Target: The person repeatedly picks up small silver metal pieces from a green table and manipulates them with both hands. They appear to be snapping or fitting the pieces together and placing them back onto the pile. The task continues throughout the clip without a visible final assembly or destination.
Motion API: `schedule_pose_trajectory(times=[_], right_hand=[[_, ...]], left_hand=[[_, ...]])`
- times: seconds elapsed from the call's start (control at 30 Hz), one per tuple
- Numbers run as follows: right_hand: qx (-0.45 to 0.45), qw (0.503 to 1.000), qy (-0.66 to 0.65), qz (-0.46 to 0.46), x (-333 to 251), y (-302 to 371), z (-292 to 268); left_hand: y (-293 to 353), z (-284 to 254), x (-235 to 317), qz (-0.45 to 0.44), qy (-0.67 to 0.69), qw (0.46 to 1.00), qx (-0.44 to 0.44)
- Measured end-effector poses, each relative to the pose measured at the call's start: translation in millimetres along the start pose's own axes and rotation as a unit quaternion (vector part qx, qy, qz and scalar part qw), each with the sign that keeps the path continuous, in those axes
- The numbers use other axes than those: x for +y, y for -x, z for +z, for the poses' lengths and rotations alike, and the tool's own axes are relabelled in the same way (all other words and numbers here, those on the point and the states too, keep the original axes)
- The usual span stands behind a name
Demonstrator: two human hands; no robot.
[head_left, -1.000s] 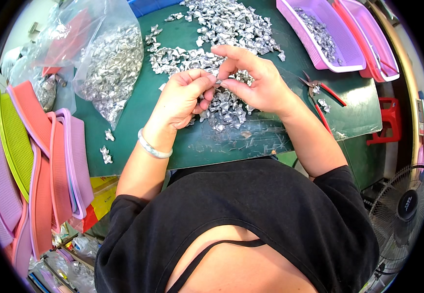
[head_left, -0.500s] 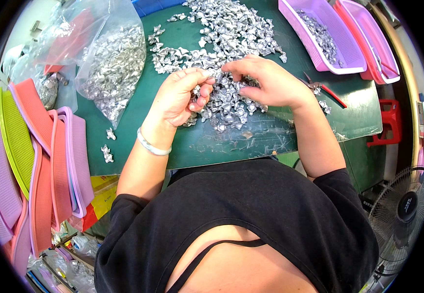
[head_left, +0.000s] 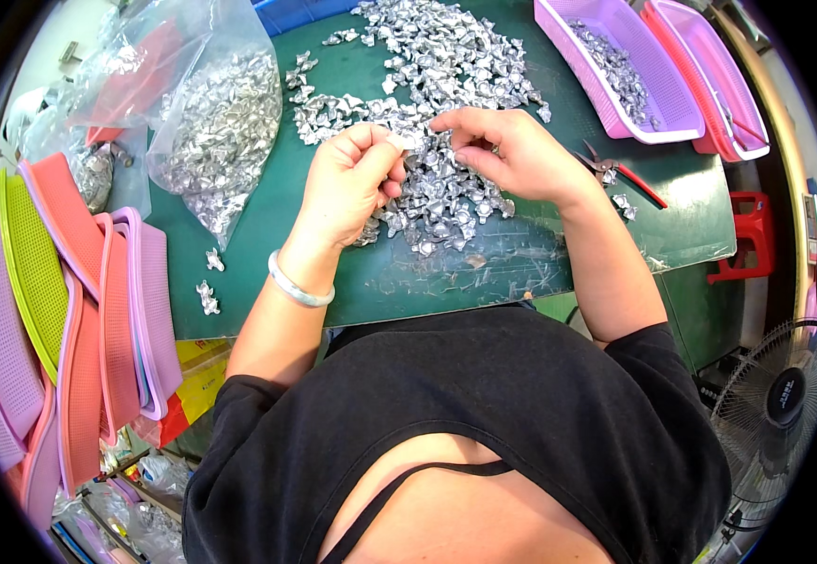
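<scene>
A heap of small silvery metal castings (head_left: 451, 56) spreads over the green table, its near part lying under and between my hands. My left hand (head_left: 352, 179), with a pale bangle (head_left: 298, 282) at the wrist, is closed in a pinch above the heap. A small silvery metal piece shows at its thumb and index tips, partly hidden by the fingers. Just to the right, my right hand (head_left: 521, 155) hovers with index finger and thumb bent and apart, and nothing shows between them. Red-handled cutters (head_left: 642, 185) lie beside my right wrist.
A clear bag of castings (head_left: 220, 141) stands on the left, near two loose castings (head_left: 207, 297). Stacked plastic baskets (head_left: 79, 310) crowd the left edge. A purple basket (head_left: 676, 117) with castings sits at the far right. A fan (head_left: 775, 404) stands at the lower right.
My left hand has turned so its back shows more, covering the palm and curled fingers seen before. My right thumb has drawn up closer to the index finger.
</scene>
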State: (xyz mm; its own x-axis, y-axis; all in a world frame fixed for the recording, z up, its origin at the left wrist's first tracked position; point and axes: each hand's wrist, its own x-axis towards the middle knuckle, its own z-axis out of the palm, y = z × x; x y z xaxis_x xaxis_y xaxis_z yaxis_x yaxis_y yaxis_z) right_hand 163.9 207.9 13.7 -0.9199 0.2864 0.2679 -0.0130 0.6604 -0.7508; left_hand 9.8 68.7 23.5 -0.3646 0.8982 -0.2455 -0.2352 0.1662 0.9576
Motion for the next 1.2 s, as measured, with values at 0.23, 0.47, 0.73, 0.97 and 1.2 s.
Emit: schedule_pose_trajectory(times=[0.23, 0.47, 0.73, 0.97, 1.2], right_hand=[[0.05, 0.993, -0.105, 0.002, 4, -2, 5], [0.033, 0.983, -0.178, 0.013, -5, -1, 4], [0.046, 0.983, -0.18, -0.007, -10, -2, 7], [0.044, 0.978, -0.202, -0.008, -13, -1, 9], [0.054, 0.982, -0.179, 0.002, -7, -1, 8]], left_hand=[[-2, -2, 1, -0.014, 0.156, 0.988, -0.017], [-6, -8, -3, -0.031, 0.269, 0.958, -0.09], [-3, 4, 2, -0.05, 0.123, 0.989, -0.07], [-2, 7, 4, -0.083, 0.062, 0.992, -0.07], [-1, 8, 0, -0.073, 0.06, 0.995, -0.044]])
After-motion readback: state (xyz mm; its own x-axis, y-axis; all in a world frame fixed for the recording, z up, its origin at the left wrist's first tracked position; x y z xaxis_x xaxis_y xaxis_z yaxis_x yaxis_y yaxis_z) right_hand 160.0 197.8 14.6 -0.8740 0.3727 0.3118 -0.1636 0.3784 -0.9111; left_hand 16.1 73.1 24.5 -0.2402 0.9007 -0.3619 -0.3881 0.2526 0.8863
